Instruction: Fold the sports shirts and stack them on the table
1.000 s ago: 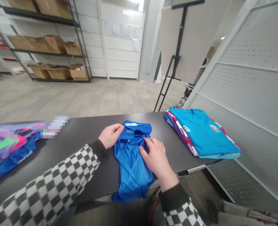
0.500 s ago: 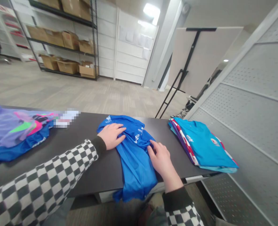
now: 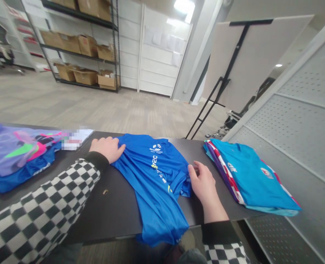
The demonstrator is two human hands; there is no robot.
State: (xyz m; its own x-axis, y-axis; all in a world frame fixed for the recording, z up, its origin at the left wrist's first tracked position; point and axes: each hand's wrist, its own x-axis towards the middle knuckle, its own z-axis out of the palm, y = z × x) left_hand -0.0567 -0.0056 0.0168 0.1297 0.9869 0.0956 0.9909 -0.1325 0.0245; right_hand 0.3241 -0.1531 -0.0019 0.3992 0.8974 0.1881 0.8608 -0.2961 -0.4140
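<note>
A blue T-shirt (image 3: 154, 172) with white and yellow print lies partly spread on the dark table, wrinkled across the middle. Its lower end hangs over the table's front edge. My left hand (image 3: 107, 148) grips the shirt's upper left edge, fingers curled over the cloth. At the opposite edge, my right hand (image 3: 203, 181) has its thumb and fingers closed on the fabric by the bunched right side. Part of the right fingers is hidden behind the thumb and hand.
A folded stack of shirts, bright blue on top (image 3: 256, 176), lies at the table's right. To the left is a loose pile with a lilac garment (image 3: 8, 146), beside a blurred white paper (image 3: 78, 139). A perforated grey panel (image 3: 302, 110) borders the right; a board easel (image 3: 228, 69) stands behind.
The bunched blue T-shirt has been opened out and spread wider, its chest print now showing. My left hand has moved left and my right hand right, pulling the edges apart.
</note>
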